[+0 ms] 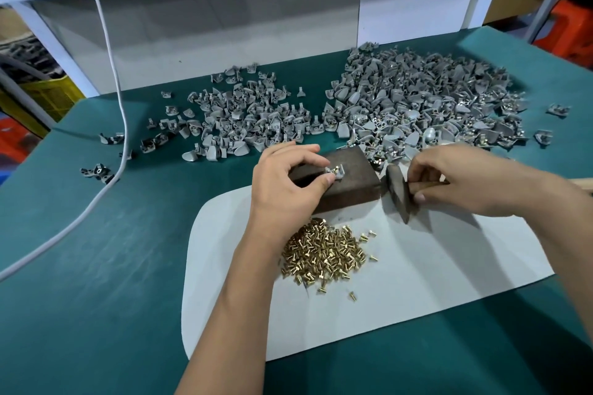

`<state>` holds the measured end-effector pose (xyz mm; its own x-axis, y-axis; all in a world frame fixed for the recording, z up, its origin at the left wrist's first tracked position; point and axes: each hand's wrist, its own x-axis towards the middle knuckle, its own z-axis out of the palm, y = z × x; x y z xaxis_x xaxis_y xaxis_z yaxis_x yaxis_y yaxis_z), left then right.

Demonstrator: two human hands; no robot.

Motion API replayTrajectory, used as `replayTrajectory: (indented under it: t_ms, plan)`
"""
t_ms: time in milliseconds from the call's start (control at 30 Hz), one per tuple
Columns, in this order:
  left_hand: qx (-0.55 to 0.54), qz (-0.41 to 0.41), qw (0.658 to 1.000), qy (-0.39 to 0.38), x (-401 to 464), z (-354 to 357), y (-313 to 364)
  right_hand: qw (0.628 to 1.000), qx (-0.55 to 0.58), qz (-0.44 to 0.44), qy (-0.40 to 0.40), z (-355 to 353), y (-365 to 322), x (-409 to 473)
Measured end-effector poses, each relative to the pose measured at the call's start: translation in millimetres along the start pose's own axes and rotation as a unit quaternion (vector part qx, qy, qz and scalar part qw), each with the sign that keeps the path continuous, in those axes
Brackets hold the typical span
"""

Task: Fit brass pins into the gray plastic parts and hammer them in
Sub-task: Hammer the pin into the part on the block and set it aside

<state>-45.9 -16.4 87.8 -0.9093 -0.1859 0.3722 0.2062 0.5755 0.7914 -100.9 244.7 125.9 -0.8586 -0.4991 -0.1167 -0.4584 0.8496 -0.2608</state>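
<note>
**A:** Starting nearest, what lies below the hands?

**B:** A heap of brass pins [324,255] on the white mat [417,282], just under the left forearm and well short of the right hand. Loose, pointing every way.

**A:** And the piece being worked?

**B:** One gray plastic part [336,172] sits on top of the dark block [346,183]. The left hand [285,183] pinches it narrowly, thumb at the near side and fingers [301,151] curled over the far side. A brass pin head shows standing up out of it, right at the fingertips.

**A:** Where is the hammer?

**B:** The right hand [462,178] is closed on the hammer [399,194] high up, close to the head, which rests just off the block's right edge. The handle runs away to the right; the head's long axis lies near to far.

**A:** So what does the strike turn on?

**B:** The pin lies to the left of the hammer head and slightly higher, with the left fingertips touching the part. I judge the blow must land between them.

**A:** Beyond?

**B:** Two piles of gray parts on the green tabletop [96,282]: a thin left pile [244,115] past the left hand, a thick right pile [423,99] past the right.
</note>
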Motion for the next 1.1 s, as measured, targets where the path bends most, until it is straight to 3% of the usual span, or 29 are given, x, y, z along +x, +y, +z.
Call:
replayTrajectory:
  t_ms: [100, 300, 467, 600, 633, 733, 800, 900, 933, 1033, 1100]
  plan:
    - [-0.009, -0.010, 1.000, -0.012, 1, 1, 0, 0.994, 0.103, -0.005, 0.021, -12, 3, -5]
    - [-0.033, -0.035, 0.999, -0.018, 1, 2, -1, 0.965, 0.156, -0.047, 0.205, -12, -40, -2]
    - [-0.024, -0.054, 0.998, -0.023, 2, 2, 2, 0.967, 0.084, -0.028, 0.241, -1, -59, 4]
    - [-0.031, -0.064, 0.997, -0.029, 2, 2, 1, 0.921, 0.075, -0.071, 0.377, -4, -72, 1]
    - [-0.035, -0.067, 0.997, -0.031, 2, 2, 1, 0.927, 0.048, -0.069, 0.365, 1, -79, 0]
    - [-0.044, -0.074, 0.995, -0.039, 2, 1, 0, 0.975, -0.032, -0.034, 0.219, 13, -92, 2]
    - [-0.055, -0.077, 0.995, -0.044, 3, 1, 0, 0.972, -0.057, -0.030, 0.227, 3, -89, 5]
    - [-0.061, -0.078, 0.994, -0.036, 3, 3, -2, 0.938, -0.038, -0.050, 0.340, -8, -89, 4]
    - [-0.062, -0.077, 0.995, -0.034, 3, 3, -2, 0.938, -0.034, -0.053, 0.341, -7, -92, 2]
    - [-0.077, -0.072, 0.994, -0.041, 4, 4, -4, 0.972, -0.093, -0.027, 0.216, 6, -100, 4]
    - [-0.082, -0.077, 0.993, -0.041, 3, 4, -3, 0.974, -0.091, -0.017, 0.206, -2, -96, 6]
